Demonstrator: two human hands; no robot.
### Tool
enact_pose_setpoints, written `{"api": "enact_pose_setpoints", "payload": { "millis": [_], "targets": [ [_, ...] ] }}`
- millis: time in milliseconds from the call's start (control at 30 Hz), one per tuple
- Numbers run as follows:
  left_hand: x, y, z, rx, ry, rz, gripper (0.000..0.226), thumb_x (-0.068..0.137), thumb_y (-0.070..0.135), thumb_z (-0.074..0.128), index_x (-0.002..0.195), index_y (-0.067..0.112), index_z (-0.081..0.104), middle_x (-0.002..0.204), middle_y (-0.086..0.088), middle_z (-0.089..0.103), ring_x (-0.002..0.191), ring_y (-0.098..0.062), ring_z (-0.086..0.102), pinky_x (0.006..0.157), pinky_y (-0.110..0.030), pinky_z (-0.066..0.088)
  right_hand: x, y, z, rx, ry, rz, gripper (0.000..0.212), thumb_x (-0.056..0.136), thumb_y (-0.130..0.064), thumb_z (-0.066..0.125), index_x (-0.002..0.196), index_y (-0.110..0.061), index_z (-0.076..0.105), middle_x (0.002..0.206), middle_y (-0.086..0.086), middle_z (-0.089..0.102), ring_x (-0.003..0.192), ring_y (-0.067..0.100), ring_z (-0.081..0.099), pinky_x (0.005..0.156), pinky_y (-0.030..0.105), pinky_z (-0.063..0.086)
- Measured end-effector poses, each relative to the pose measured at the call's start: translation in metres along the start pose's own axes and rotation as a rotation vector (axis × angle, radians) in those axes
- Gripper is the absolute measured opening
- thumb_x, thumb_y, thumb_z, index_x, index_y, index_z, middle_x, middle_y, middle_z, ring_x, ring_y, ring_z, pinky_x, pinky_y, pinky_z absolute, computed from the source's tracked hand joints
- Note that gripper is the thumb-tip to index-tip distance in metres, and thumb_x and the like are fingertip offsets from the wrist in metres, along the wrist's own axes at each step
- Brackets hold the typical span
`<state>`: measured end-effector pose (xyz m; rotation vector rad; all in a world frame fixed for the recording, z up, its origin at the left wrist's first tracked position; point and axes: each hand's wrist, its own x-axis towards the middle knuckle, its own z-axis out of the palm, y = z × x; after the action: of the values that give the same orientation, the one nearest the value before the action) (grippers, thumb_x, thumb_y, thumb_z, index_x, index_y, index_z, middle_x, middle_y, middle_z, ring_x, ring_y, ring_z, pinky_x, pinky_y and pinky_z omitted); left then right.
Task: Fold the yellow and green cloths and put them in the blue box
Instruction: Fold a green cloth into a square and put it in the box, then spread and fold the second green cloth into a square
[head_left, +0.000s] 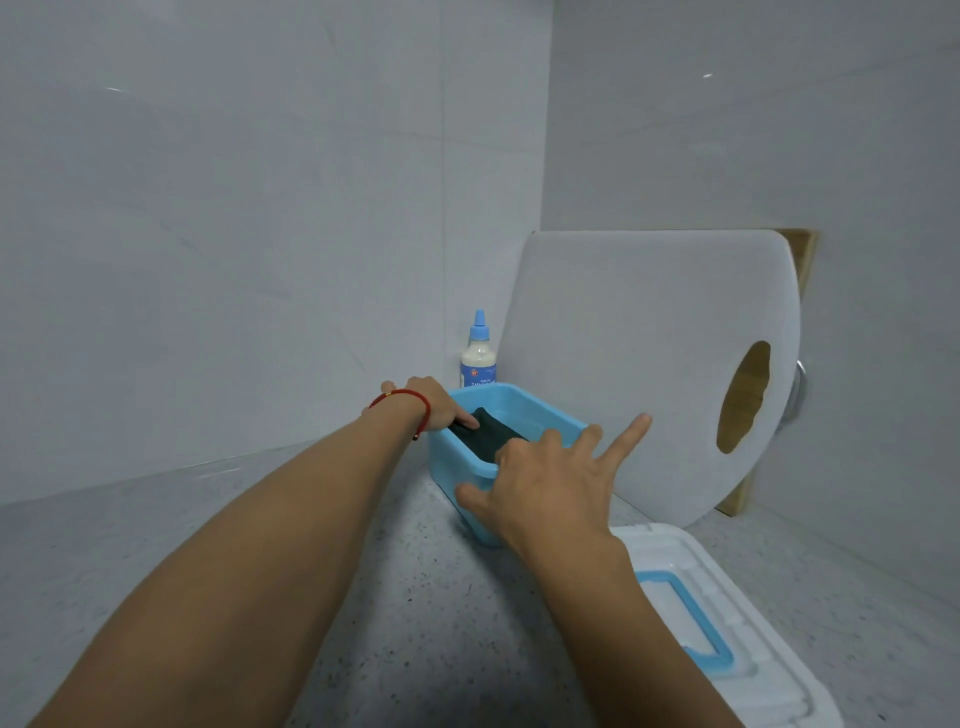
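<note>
text: none legible | bottle (478, 353) label: blue print and red round logo, too blurred to read

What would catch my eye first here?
Two bare arms reach into a blue box on the counter, the left hand pressing a dark green cloth inside while the right hand rests on the near rim. Behind leans a big white cutting board; a white lid lies at lower right.
</note>
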<state>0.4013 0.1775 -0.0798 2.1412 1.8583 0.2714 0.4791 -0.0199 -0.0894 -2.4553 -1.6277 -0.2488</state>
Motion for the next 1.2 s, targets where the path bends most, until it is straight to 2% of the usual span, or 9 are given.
{"api": "enact_pose_setpoints", "payload": {
  "millis": [133,300,367,433,533,633,767,967,1200],
  "targets": [
    [0.0,0.005,-0.004,-0.026,-0.101,-0.009,0.088,0.075,0.067,0.076,0.137,0.01,0.052,0.134,-0.011,0.058,0.123,-0.033,0.052,0.111,-0.046,0.039,0.008,-0.002,0.006,-0.01,0.03,0.035,0.035,0.09,-0.063,0.054,0.097,-0.029,0.061,0.1,0.002,0.06,0.145,0.054,0.025,0.1,0.081,-0.02],
    [-0.008,0.005,0.008,-0.154,0.06,0.0,0.058,0.076,0.061,0.078,0.11,0.017,0.064,0.115,-0.005,0.063,0.118,-0.029,0.049,0.103,-0.044,0.042,0.003,-0.002,0.028,0.028,0.153,0.033,0.031,0.09,-0.061,0.057,0.102,-0.033,0.065,0.127,0.003,0.059,0.151,0.049,0.014,0.098,0.083,-0.021],
    [-0.016,0.004,0.015,-0.455,0.205,0.043,0.013,0.088,0.035,0.074,0.081,0.023,0.074,0.097,0.002,0.069,0.109,-0.026,0.058,0.093,-0.034,0.048,0.003,0.0,0.036,0.056,0.203,0.007,0.032,0.09,-0.058,0.059,0.112,-0.035,0.063,0.135,0.004,0.055,0.153,0.045,0.009,0.1,0.082,-0.02],
    [-0.033,0.0,0.025,-0.86,0.308,0.089,0.04,0.091,0.003,0.052,0.068,0.025,0.077,0.085,0.009,0.072,0.1,-0.02,0.065,0.083,-0.025,0.052,0.003,0.004,0.044,0.088,0.247,-0.048,0.04,0.089,-0.058,0.058,0.123,-0.037,0.057,0.142,0.001,0.05,0.155,0.04,0.008,0.104,0.081,-0.015],
    [-0.068,-0.008,0.034,-1.109,0.404,0.132,0.045,0.088,-0.005,0.04,0.084,0.022,0.075,0.106,0.0,0.07,0.105,-0.021,0.062,0.091,-0.032,0.052,0.003,0.009,0.052,0.131,0.272,-0.092,0.062,0.087,-0.068,0.054,0.142,-0.042,0.043,0.159,0.0,0.034,0.156,0.035,0.007,0.109,0.079,-0.014],
    [-0.103,-0.031,0.049,-0.957,0.432,0.219,0.049,0.094,-0.002,0.042,0.112,0.039,0.062,0.134,0.005,0.043,0.124,-0.014,0.042,0.102,-0.027,0.037,-0.001,0.004,0.051,0.135,0.321,-0.136,0.066,0.088,-0.067,0.051,0.148,-0.041,0.04,0.165,0.002,0.026,0.156,0.034,0.01,0.112,0.076,-0.013],
    [-0.156,-0.099,0.058,-0.643,0.489,0.289,0.057,0.09,-0.005,0.045,0.131,0.033,0.055,0.145,0.006,0.037,0.133,-0.012,0.031,0.108,-0.023,0.027,-0.039,-0.032,0.04,0.151,0.421,-0.336,0.046,0.092,-0.047,0.051,0.132,-0.03,0.061,0.156,0.004,0.043,0.153,0.031,0.025,0.115,0.073,-0.006],
    [-0.247,-0.213,0.036,-0.046,0.636,0.198,0.05,0.078,0.002,0.063,0.124,0.022,0.063,0.14,-0.001,0.052,0.132,-0.024,0.042,0.102,-0.044,0.04,-0.121,-0.104,0.047,0.265,0.13,-0.612,0.052,0.103,-0.053,0.03,0.149,-0.033,0.043,0.166,0.001,0.026,0.155,0.021,0.016,0.118,0.064,-0.013],
    [-0.352,-0.357,-0.013,0.218,0.773,-0.169,0.032,0.08,0.016,0.067,0.111,0.019,0.071,0.126,-0.001,0.062,0.124,-0.026,0.049,0.101,-0.045,0.036,-0.196,-0.194,0.049,0.443,-0.161,-0.935,0.053,0.107,-0.052,0.029,0.156,-0.032,0.033,0.167,-0.003,0.025,0.153,0.01,0.018,0.125,0.049,0.001]
  ]
}}
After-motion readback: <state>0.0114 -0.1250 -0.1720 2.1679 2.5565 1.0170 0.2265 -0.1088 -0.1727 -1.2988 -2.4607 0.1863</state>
